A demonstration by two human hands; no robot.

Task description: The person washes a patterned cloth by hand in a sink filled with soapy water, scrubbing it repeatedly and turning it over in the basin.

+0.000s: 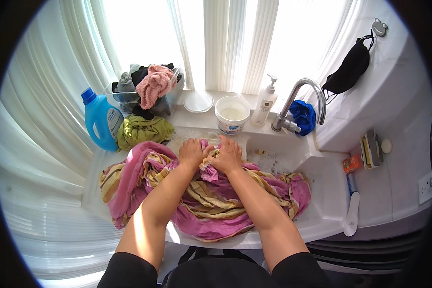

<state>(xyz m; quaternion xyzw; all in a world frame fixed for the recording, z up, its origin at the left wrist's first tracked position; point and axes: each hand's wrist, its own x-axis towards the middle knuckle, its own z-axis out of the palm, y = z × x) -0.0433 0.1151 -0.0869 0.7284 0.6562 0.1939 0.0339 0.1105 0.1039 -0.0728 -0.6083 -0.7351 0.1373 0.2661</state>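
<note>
A large pink and yellow striped cloth lies bunched across the white sink, and its left end is heaped over the sink's left part. Near the far side of the cloth my left hand is closed on a fold of it. Just to its right, my right hand grips the same bunch, with a crumpled pink bit of cloth showing between the two hands. Part of the fingers is hidden in the fabric. Soapy water with suds shows in the basin.
Behind the sink stand a blue detergent bottle, olive cloth, a clear bin of clothes, a white tub, a pump bottle and a chrome faucet beside a blue cloth. A white-handled brush lies right.
</note>
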